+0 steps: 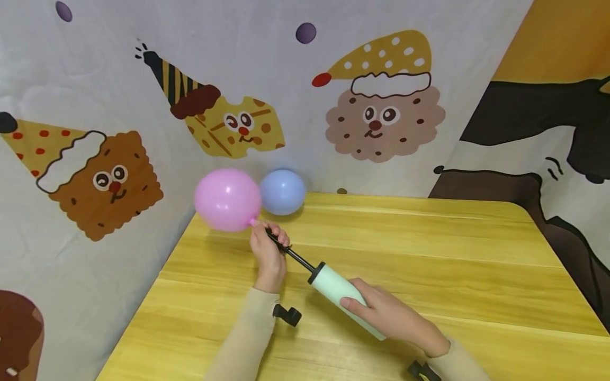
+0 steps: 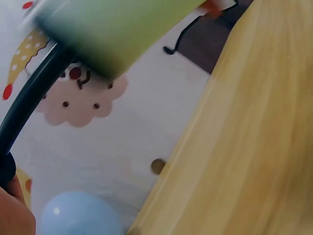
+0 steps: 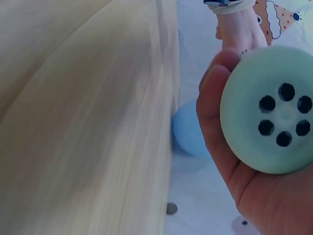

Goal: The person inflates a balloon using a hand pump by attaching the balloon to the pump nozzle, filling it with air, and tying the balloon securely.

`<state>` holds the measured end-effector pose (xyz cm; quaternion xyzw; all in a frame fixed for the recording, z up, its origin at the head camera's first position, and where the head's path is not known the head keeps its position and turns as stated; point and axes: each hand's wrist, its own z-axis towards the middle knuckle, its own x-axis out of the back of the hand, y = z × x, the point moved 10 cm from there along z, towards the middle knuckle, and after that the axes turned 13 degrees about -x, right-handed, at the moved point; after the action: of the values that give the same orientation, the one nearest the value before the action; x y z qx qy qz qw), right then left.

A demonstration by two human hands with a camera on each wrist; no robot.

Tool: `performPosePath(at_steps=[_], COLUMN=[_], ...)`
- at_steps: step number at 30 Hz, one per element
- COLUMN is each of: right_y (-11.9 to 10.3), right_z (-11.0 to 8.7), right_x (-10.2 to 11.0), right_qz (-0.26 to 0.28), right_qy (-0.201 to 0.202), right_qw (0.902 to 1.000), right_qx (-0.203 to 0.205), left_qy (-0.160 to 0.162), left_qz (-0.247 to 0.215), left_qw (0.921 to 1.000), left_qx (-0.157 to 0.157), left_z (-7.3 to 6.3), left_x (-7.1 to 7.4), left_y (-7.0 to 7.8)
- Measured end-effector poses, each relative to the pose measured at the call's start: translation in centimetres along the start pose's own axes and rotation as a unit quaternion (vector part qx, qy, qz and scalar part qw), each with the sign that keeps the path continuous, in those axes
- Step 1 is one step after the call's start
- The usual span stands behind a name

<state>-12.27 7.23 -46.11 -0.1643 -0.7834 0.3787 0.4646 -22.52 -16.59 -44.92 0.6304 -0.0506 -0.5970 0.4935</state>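
In the head view a pink balloon, round and inflated, sits at the tip of a hand pump with a mint-green barrel and a black rod. My left hand grips the black nozzle end, its fingers right at the balloon's neck. Curled round the green barrel is my right hand, lower and to the right. Between the two hands the thin black rod is drawn out of the barrel. The right wrist view shows the barrel's round end cap with several dark holes.
A smaller blue balloon rests at the back of the wooden table, just right of the pink one. Behind it hangs a white cloth printed with cartoon snacks. Black wrist mounts sit on both sleeves.
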Motion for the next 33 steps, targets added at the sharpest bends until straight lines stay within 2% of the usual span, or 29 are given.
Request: performPosePath(at_steps=[4,8,19,24,29,33], right_y=[0.9,1.1,0.1,-0.5,-0.8,-0.8], right_z=[-1.3,-1.5,0.8,1.9,2.1,1.7], right_x=[0.4,0.2,-0.9,-0.8,-0.6,-0.3], right_qz=[-0.008,-0.01,-0.021,-0.02,-0.012,-0.004], right_qy=[-0.01,-0.006,0.023,0.024,0.02,0.025], right_qw=[0.9999,0.9998,0.9995,0.9994,0.9996,0.9997], right_qx=[0.001,0.017,0.006,0.015,0.013,0.002], left_qy=[0.016,0.014,-0.014,-0.02,-0.016,-0.009], left_qz=[-0.006,-0.008,0.024,0.042,0.035,0.024], left_qw=[0.9998,0.9999,0.9991,0.9982,0.9987,0.9994], left_qx=[-0.005,0.001,0.031,0.038,0.033,0.023], left_z=[0.9,0.5,-3.5,-4.6,-4.6,-3.7], left_x=[0.5,0.2,-0.9,-1.1,-1.0,-1.0], left_y=[0.8,0.4,-2.5,-3.2,-3.2,-2.6])
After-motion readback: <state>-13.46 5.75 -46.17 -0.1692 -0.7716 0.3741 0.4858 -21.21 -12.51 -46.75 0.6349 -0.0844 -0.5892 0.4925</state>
